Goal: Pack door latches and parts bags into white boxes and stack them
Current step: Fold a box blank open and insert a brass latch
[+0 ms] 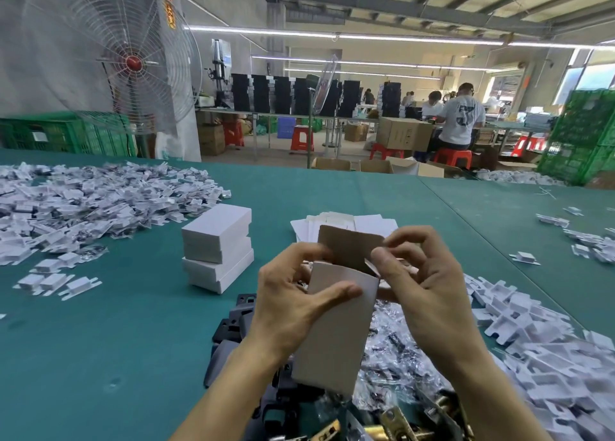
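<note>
I hold a white box upright over the green table, its brown top flap standing open. My left hand grips the box body, thumb across its front face. My right hand pinches the flap's right corner with thumb and forefinger. What lies inside the box is hidden. A stack of three closed white boxes stands to the left. Flat unfolded boxes lie just beyond my hands. Clear parts bags and brass latches are heaped below my wrists.
Black plates lie beside my left forearm. Piles of white plastic pieces cover the left and right of the table. A large fan and green crates stand beyond the far edge; seated workers are behind.
</note>
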`<state>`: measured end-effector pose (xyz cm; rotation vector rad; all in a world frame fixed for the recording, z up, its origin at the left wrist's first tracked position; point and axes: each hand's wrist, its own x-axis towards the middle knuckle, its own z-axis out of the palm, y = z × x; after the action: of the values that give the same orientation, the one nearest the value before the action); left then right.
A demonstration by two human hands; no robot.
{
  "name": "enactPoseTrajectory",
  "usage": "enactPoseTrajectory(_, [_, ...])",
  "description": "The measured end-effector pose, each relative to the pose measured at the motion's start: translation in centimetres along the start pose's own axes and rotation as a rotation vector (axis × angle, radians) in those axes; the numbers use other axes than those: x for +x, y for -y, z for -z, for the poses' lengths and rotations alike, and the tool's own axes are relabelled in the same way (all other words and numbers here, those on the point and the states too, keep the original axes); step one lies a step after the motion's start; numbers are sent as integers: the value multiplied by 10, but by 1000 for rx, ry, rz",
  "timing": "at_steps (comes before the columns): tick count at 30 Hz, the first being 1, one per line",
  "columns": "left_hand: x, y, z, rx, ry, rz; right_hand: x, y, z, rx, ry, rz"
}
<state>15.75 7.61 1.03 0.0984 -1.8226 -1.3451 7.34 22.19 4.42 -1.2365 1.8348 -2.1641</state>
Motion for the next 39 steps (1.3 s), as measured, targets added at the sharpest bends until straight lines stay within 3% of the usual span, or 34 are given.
enactPoseTrajectory(8, [1, -3, 1, -11, 38, -8, 0, 3, 5, 23, 55, -122])
enactPoseTrajectory(21, [0, -6, -3, -101, 19, 26, 1, 3, 12, -107, -16, -69])
enactPoseTrajectory(32, [-4, -2, -9, -118, -4, 20, 0, 9, 15, -353, 127, -43])
enactPoseTrajectory(39, [0, 2, -7, -98, -65, -3, -3, 8, 17, -114, 356, -192])
